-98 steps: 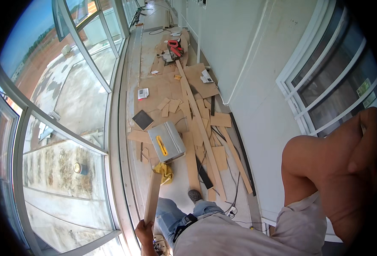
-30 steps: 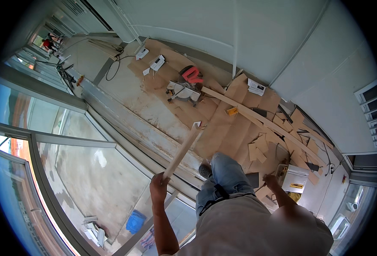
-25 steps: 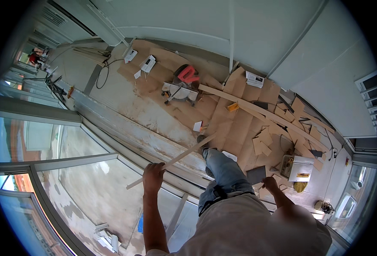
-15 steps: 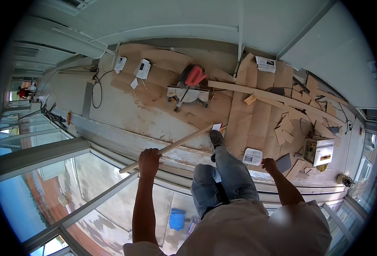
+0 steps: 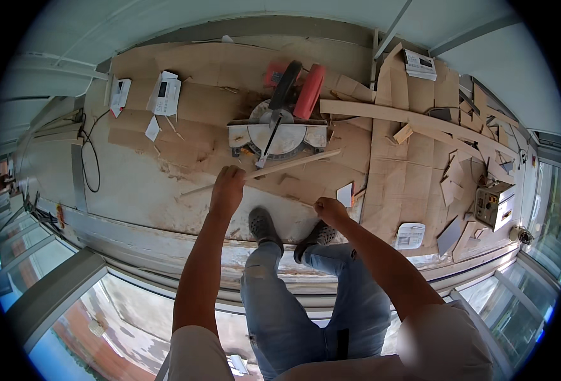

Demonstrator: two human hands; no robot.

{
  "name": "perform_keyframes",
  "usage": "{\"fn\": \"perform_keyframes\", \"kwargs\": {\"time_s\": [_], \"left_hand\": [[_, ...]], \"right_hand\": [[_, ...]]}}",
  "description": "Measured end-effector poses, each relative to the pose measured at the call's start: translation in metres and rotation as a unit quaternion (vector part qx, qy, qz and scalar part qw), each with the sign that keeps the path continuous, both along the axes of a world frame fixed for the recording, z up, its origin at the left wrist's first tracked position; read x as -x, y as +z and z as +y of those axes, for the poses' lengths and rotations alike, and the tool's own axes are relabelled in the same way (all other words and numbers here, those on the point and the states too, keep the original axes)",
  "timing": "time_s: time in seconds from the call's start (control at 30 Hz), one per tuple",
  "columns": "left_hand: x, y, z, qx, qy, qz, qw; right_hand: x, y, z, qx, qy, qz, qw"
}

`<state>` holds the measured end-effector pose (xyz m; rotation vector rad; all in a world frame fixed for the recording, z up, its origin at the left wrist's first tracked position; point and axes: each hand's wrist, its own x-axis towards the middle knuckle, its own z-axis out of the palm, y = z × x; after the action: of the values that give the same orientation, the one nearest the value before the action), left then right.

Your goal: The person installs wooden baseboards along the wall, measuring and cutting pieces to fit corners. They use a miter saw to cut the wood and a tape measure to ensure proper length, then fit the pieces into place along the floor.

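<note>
My left hand [image 5: 228,187] is closed around a long, thin wooden strip [image 5: 299,161], which sticks out on both sides of the fist. The strip's right end is just in front of a miter saw [image 5: 253,136] with a red motor housing and a pale round base, standing on cardboard. My right hand [image 5: 332,212] is closed in front of my right shoe. A thin, light sliver seems to stick out to its left, but what the fingers hold is too small to name. Beside that hand, a white card [image 5: 344,194] lies on the floor.
Cardboard sheets [image 5: 395,190] cover much of the floor. A long board [image 5: 414,117] runs right from the saw, towards scattered offcuts [image 5: 451,178]. A boxy machine [image 5: 494,203] stands far right. White packets [image 5: 166,92] and a black cable [image 5: 91,165] are at left.
I have stepped in towards the saw, both shoes now showing. My left hand has carried the wooden strip up to the saw's front. My right hand has moved left, closer to the strip.
</note>
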<state>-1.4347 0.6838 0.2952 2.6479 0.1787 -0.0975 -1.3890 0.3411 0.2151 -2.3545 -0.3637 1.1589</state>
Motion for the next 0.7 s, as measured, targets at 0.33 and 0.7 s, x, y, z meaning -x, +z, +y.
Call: {"fn": "perform_keyframes", "kwargs": {"time_s": [0.33,0.7], "left_hand": [[-0.085,-0.285,0.072,-0.044,-0.104,-0.136,0.984],[-0.149,-0.322,0.093,-0.033,-0.073,-0.143,0.986]], "right_hand": [[0.04,-0.246,0.199,-0.146,-0.179,-0.015,0.973],[0.049,-0.315,0.249,-0.313,-0.37,0.056,0.873]]}}
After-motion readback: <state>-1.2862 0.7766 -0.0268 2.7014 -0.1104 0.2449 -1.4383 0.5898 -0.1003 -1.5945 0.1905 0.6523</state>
